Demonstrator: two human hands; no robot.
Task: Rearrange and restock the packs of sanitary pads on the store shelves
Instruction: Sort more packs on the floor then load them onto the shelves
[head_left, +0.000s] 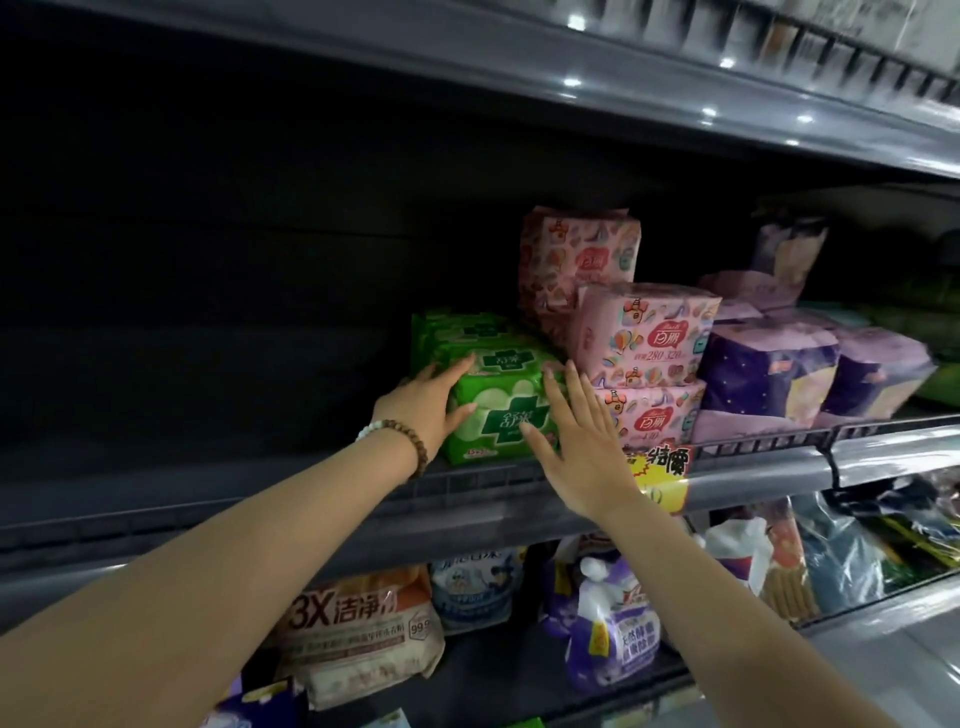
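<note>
Green pack: Your front green pack (501, 410) is soft, puffy and shiny, with a dark green cross shape and white writing. It sits at the front edge of the grey metal shelf (779, 457).
Behind it: More green packs (467, 325) lie stacked further back.
Left hand: Your left hand (431, 397) rests flat on the pack's left side, with straight fingers and the thumb on the front.
Right hand: Your right hand (576, 441) is flat too, its straight fingers touching the pack's right side.
Pink packs: The pink packs (644, 332) have little pictures and are stacked just beside the green one.
Purple packs: The crinkly purple packs (763, 374) sit further right.
Hard to see: The shelf's left part is too dark. Your arms hide some bags (363, 634) below.
</note>
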